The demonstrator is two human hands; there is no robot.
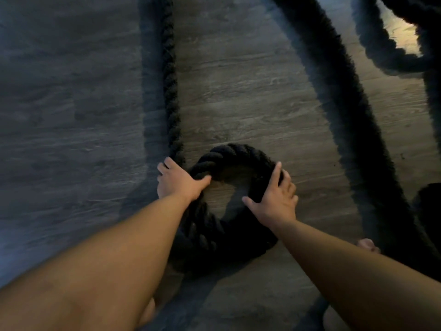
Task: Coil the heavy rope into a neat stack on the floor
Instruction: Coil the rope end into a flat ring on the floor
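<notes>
Rope (170, 91), thick, black and twisted, lies across a grey wood-grain floor (71, 115), seen from the head camera looking down along two bare forearms. Directly ahead, the rope bends into one small loop (229, 151) that lies flat on the floor. Long loose runs stretch away at the left and right, and more slack curves at the top right.

The left grip (181, 180), a bare hand, wraps the loop's left side where the left run joins it, fingers curled over the top and thumb tucked on the inside. The right grip (274, 201) clasps the loop's right side, thumb spread inside the ring and fingers draped over the outer edge. The near part of the loop is partly hidden under the forearms.

The step in hand appears to be shaping the first turn of the coil, so the task looks barely begun. The next move likely calls for holding this ring steady while slack is drawn in from a loose run and laid on top.
</notes>
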